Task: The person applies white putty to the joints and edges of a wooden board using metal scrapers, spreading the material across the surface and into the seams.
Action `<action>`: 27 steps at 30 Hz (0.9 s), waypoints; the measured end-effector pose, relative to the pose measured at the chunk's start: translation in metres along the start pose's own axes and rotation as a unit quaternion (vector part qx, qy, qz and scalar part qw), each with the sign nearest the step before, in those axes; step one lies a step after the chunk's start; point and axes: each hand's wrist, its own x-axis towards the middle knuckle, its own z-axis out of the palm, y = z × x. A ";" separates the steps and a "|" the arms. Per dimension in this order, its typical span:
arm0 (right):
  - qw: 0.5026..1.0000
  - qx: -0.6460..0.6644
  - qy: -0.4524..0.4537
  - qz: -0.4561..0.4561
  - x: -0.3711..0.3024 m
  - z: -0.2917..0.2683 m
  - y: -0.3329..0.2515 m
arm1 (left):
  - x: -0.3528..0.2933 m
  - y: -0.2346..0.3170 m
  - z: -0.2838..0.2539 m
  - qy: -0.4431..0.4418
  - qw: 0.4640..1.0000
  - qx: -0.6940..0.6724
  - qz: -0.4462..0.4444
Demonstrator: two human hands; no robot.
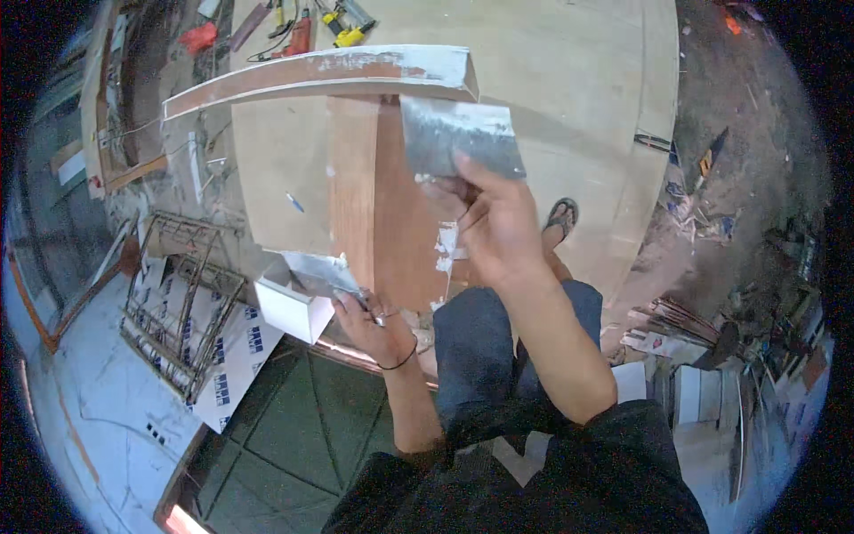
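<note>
My right hand (pixel 500 218) is closed round a wide, flat metal putty knife (pixel 463 132), its blade smeared with white putty. The blade lies just below the right end of a long wooden piece (pixel 302 76), whose brown face is partly coated in white. Lower and to the left, my left hand (pixel 375 334) grips a second metal putty knife (pixel 316 271) with a lump of putty along one edge. This blade is beside an open white box (pixel 311 316). Between the hands stands a brown wooden panel (pixel 405 209) with white patches along its right edge.
A pale plywood surface (pixel 587 107) lies under the work. Power tools (pixel 301 36) rest at the back, and a blue pen-like item (pixel 294 203) lies left of the panel. Metal wire frames (pixel 182 303) sit at left. Wood scraps (pixel 676 320) are piled at right.
</note>
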 end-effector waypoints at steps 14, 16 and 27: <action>0.951 -0.152 0.121 -0.240 -0.070 -0.047 -0.059 | 0.031 0.017 0.055 -0.174 0.955 0.204 0.129; 0.661 -0.658 0.230 -0.278 -0.086 -0.059 -0.051 | 0.019 0.018 0.080 -0.210 0.944 0.213 0.142; 0.553 -0.674 0.028 -0.489 -0.064 -0.078 -0.078 | -0.020 0.021 0.135 -0.421 0.855 0.281 0.117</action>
